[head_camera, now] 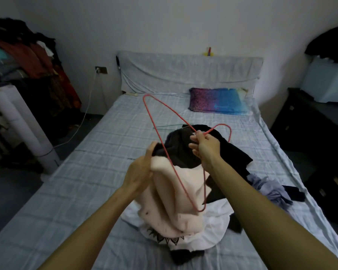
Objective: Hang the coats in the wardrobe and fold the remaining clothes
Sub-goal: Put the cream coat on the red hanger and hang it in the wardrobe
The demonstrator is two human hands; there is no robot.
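Now the left hand (pixel 142 168) is curled round the top edge of a pale pink garment (pixel 164 193), holding it up off the bed (pixel 82 152) so that the cloth hangs down in folds. The right hand (pixel 202 147) pinches a red wire hanger (pixel 177 175) just below its hook, thumb and fingers closed on the wire. The hanger is tilted, one corner high over the bed and the other low in front of the pink cloth.

Under the hands lies a heap of clothes: a black garment (pixel 232 154) behind, a white T-shirt with a black print (pixel 213 228) below the pink one, and a crumpled grey-blue garment (pixel 265 185) to the right. A green wire hanger (pixel 168 126) lies flat on the checked sheet beyond the heap. Further back a purple-and-blue pillow (pixel 217 101) rests near the covered headboard (pixel 183 71). A crowded clothes rack (pixel 27 55) stands at the left and a dark dresser (pixel 310 123) at the right.
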